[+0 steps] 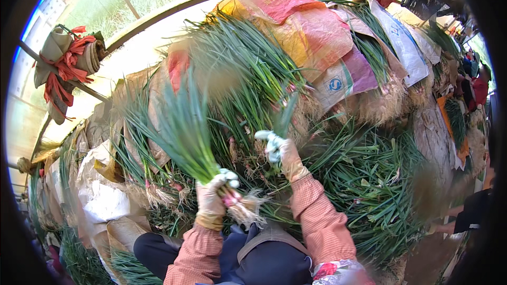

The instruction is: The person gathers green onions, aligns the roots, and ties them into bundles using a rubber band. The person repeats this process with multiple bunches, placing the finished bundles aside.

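My gloved left hand (pixel 214 194) is closed around a bunch of green onions (pixel 198 154). Its leaves fan up and to the left, blurred, while pinkish bulbs and pale roots stick out to the right below the fist. Level with the large pile, my gloved right hand (pixel 280 152) grips a few green onion leaves (pixel 286 116) that rise above its fingers; its index finger points left. Beyond both hands lies a thick heap of green onions (pixel 245 67), roots towards me. More rooted onions (pixel 152 178) lie left of the held bunch.
Loose leaves and onions form a pile (pixel 372 190) to my right. Red and yellow woven sacks (pixel 293 31) and a white sack (pixel 400 39) cover onions at the back. Rolled sacks (pixel 71 55) hang on a pole at left. A person's dark sleeve (pixel 473 211) shows at right.
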Tool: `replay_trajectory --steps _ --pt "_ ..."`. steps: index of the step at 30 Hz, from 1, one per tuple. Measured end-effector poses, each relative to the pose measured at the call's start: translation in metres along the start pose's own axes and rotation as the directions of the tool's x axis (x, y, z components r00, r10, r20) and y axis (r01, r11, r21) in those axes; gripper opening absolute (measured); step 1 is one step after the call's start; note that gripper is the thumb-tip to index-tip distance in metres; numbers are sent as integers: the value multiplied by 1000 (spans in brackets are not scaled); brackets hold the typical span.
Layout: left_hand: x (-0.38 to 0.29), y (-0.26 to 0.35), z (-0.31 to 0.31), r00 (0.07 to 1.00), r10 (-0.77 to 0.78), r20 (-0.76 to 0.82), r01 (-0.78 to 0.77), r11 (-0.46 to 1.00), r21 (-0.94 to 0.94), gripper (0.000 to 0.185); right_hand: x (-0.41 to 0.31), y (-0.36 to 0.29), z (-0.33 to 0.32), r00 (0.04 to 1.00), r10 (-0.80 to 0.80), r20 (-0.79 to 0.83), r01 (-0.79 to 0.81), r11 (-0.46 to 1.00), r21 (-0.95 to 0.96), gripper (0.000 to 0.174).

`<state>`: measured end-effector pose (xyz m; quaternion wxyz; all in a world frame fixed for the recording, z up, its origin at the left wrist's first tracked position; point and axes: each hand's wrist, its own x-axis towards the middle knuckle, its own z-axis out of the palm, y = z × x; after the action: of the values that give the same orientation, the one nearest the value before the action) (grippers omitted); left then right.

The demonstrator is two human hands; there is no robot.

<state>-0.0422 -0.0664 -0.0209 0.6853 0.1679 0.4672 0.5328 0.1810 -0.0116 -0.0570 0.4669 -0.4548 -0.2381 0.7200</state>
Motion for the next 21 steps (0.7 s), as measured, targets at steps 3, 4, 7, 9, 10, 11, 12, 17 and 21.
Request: replay_trajectory --steps 3,4,7,9,10,11,12,17,21 --pt "13 44 -62 969 236 -77 -223 964 144 26 -15 -11 -19 854 358 378 286 285 -915 52" --pt "21 58 -84 945 232 -230 -182 958 220 26 -16 -20 -27 888 256 382 270 384 -883 45" --pt "35 94 -139 803 291 -521 -73 914 398 21 1 -48 -49 942 -334 -43 224 717 -660 21" --pt "31 107 -152 729 226 -646 122 886 448 22 20 -58 -61 804 -542 -245 -134 237 -962 16" --pt "29 110 -149 761 218 -612 86 900 427 29 27 -54 -63 886 -375 -273 -161 303 -939 18" --pt "25 111 -141 838 259 -479 -75 926 369 33 32 -49 -66 916 -269 -296 -214 297 -931 20" --pt "23 109 -126 873 311 -375 -208 934 291 37 35 -40 -66 950 -213 -229 -200 151 -968 22" --pt "9 79 -26 974 204 96 -220 953 210 51 5 14 -39 876 -480 42 47 0 -999 30" --pt "16 24 32 986 -63 155 56 997 48 43 -33 27 17 801 -545 249 250 -74 -965 24"
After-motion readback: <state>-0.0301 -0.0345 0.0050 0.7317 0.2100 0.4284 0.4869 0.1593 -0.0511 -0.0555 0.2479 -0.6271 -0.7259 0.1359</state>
